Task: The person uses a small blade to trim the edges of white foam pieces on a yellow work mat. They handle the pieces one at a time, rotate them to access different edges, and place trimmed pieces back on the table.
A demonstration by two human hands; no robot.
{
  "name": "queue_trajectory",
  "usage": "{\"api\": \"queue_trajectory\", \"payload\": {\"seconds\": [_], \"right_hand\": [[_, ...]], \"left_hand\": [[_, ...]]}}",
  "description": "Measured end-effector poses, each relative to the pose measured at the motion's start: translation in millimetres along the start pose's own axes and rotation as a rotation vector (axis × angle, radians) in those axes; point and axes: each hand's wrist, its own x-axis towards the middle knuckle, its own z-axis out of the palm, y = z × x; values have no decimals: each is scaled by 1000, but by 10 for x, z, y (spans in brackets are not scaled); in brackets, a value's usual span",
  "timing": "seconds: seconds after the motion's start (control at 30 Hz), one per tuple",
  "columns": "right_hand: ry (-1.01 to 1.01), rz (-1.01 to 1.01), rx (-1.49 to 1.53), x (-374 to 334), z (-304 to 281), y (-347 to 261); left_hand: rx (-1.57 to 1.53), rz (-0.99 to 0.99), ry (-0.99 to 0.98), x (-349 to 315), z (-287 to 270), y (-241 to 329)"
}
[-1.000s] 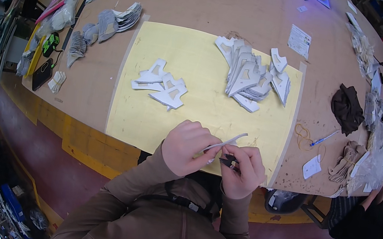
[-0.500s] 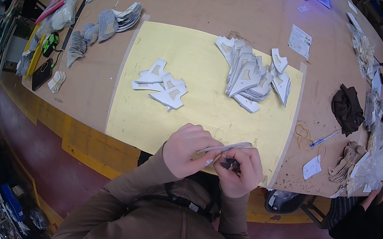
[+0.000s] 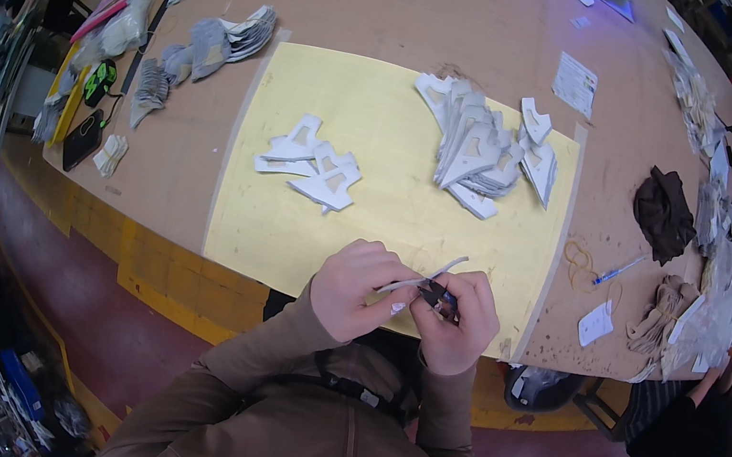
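Observation:
My left hand (image 3: 358, 287) grips a thin white cut-out piece (image 3: 428, 278) above the near edge of the yellow mat (image 3: 289, 225). My right hand (image 3: 459, 320) is closed on a small dark tool (image 3: 438, 297) whose tip touches that piece. The two hands are pressed together. A small pile of white cut-out pieces (image 3: 311, 164) lies on the mat to the left. A larger heap of the same pieces (image 3: 481, 146) lies at the mat's far right.
Grey pieces (image 3: 214, 38) fan out left of the mat, by dark items (image 3: 83, 139) at the table's left edge. A dark cloth (image 3: 664, 213), rubber bands (image 3: 581, 261), a blue pen (image 3: 619, 269) and a paper tag (image 3: 595, 323) lie right. Another person (image 3: 691, 428) sits at lower right.
The white piece has turned slightly in my left hand and my right hand has drawn closer against it with the tool. Both hands stay in the same place.

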Motion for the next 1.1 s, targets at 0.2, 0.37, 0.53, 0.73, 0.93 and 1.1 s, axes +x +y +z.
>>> {"api": "queue_trajectory", "payload": {"seconds": [0.2, 0.37, 0.53, 0.73, 0.93, 1.1], "right_hand": [[-6, 100, 138, 14, -98, 170], [158, 213, 195, 45, -195, 395], [184, 269, 211, 21, -235, 559], [162, 228, 168, 16, -150, 632], [128, 223, 191, 44, -156, 638], [110, 211, 159, 47, -178, 632]], "left_hand": [[-146, -402, 256, -63, -384, -377], [448, -554, 225, -76, -1030, -578], [691, -539, 315, 18, -998, -499], [443, 43, 166, 560, -511, -125], [287, 94, 285, 1175, 285, -478], [149, -179, 104, 1163, 135, -499]]}}
